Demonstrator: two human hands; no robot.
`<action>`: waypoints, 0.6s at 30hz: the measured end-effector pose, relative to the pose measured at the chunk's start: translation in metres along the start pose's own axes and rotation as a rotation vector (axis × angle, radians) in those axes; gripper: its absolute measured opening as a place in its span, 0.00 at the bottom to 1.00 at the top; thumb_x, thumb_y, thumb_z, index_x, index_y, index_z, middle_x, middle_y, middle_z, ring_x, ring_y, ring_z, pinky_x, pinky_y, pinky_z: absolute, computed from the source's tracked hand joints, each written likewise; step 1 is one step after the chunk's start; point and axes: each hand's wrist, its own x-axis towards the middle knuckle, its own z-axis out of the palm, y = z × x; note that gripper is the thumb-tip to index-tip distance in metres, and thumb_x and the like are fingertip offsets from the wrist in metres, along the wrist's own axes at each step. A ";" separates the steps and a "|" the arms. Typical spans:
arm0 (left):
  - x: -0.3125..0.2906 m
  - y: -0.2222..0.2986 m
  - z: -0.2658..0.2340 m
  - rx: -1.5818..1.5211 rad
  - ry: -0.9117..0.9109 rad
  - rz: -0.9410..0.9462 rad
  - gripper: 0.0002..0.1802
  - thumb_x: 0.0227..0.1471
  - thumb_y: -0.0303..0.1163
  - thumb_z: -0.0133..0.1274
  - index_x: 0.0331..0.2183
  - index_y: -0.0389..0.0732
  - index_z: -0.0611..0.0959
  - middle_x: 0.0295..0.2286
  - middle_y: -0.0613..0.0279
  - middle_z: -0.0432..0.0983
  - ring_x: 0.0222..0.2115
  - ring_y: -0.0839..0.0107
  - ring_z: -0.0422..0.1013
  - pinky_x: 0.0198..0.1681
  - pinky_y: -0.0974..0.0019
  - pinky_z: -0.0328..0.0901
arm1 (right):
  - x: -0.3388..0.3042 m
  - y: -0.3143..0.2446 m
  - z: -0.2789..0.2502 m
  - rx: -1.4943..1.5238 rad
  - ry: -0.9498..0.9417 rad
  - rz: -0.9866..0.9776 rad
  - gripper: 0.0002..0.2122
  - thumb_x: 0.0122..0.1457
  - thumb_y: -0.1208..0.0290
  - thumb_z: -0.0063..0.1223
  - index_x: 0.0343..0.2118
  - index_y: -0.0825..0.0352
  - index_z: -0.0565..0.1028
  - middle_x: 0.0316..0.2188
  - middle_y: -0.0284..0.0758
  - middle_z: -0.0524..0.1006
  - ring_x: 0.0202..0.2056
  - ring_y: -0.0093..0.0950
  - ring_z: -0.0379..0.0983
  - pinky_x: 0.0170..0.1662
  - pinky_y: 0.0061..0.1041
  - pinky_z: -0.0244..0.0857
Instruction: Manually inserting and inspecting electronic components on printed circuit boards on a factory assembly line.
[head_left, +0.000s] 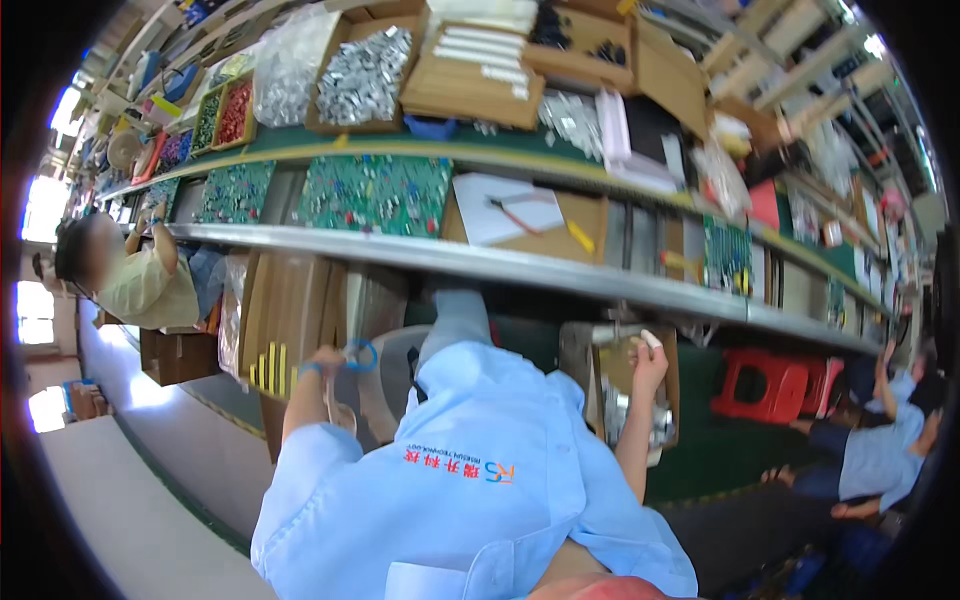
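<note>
Beside the cardboard at the front of the bench, my left hand (324, 358) hangs low with a blue band at its wrist. A blue loop of cord or strap (360, 354) is right next to its fingers, which are too blurred to read. My right hand (650, 368) is raised over an open carton (672, 400) holding silvery parts. Its fingers are curled, and a small white piece or fingertip cover (652, 339) shows at their tips. On the bench ahead lie a large green circuit board (378, 192), a white sheet (480, 222) and red-handled pliers (515, 215).
A metal rail (480, 262) runs along the bench's front edge. Behind it stand a box of metal parts (365, 78) and red and green component bins (235, 112). A red plastic stool (765, 385) is at the right. People sit at the far left and right.
</note>
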 end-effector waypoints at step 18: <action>-0.118 0.008 0.066 -0.363 -0.318 -0.002 0.14 0.41 0.26 0.60 0.35 0.40 0.81 0.34 0.54 0.79 0.37 0.59 0.75 0.38 0.59 0.70 | 0.108 -0.114 0.312 -0.170 -0.531 0.000 0.11 0.62 0.75 0.48 0.45 0.68 0.76 0.29 0.30 0.79 0.24 0.16 0.68 0.29 0.18 0.65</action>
